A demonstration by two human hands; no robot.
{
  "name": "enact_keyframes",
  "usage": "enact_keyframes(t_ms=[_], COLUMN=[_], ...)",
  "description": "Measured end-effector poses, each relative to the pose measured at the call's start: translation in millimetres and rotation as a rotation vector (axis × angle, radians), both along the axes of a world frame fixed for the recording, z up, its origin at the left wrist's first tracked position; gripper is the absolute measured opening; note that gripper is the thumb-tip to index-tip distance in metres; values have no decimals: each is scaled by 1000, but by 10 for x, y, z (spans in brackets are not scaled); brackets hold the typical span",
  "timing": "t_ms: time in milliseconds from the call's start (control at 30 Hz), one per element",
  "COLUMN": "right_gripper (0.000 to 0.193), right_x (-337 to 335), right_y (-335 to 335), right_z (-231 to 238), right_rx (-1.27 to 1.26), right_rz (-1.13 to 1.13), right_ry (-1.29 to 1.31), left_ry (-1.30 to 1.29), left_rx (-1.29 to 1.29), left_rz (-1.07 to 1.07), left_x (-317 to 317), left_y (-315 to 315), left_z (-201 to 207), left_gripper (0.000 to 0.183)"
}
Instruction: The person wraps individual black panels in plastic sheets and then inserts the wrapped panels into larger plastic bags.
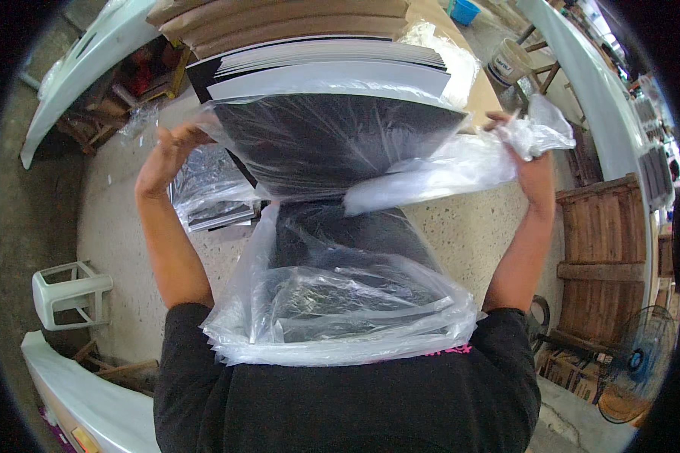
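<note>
A clear plastic bag point(340, 302) wraps a stack of dark sheets point(332, 143) that rests against my chest and reaches away from me. My left hand point(170, 155) is raised at the bag's far left edge, its fingers curled on the plastic film. My right hand point(517, 147) is raised at the right and grips a bunched end of the clear plastic point(540, 128). Beyond the wrapped stack lies a pile of white and black sheets point(325, 64) with brown cardboard point(279, 19) further back.
Another plastic-wrapped bundle point(208, 192) lies on the speckled concrete floor point(468, 234) at the left. A white plastic stool point(72, 291) stands lower left. A wooden crate point(601, 257) and a floor fan point(642, 362) are at the right. A white bucket point(510, 60) stands at the back.
</note>
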State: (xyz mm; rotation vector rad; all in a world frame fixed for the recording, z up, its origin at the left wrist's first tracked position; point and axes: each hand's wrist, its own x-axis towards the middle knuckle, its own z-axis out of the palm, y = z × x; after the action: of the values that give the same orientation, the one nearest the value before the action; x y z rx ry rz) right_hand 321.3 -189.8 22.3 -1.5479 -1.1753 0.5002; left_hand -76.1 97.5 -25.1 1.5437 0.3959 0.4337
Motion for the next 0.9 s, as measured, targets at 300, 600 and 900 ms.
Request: enact_keyframes(t_ms=[300, 600, 900], right_gripper=[36, 34, 29], right_x=[-463, -361, -297], right_y=[-190, 120, 22], right_z=[-1465, -1955, -2413], right_rx=[61, -560, -372], right_rz=[93, 402, 442], right_ry=[-203, -225, -554], left_ry=[553, 738, 155], left_rx=[263, 973, 547], left_rz=[324, -172, -779], left_x=[113, 302, 867], left_y=[-1176, -680, -946], left_z=[-976, -1361, 401], left_gripper=[29, 32, 47])
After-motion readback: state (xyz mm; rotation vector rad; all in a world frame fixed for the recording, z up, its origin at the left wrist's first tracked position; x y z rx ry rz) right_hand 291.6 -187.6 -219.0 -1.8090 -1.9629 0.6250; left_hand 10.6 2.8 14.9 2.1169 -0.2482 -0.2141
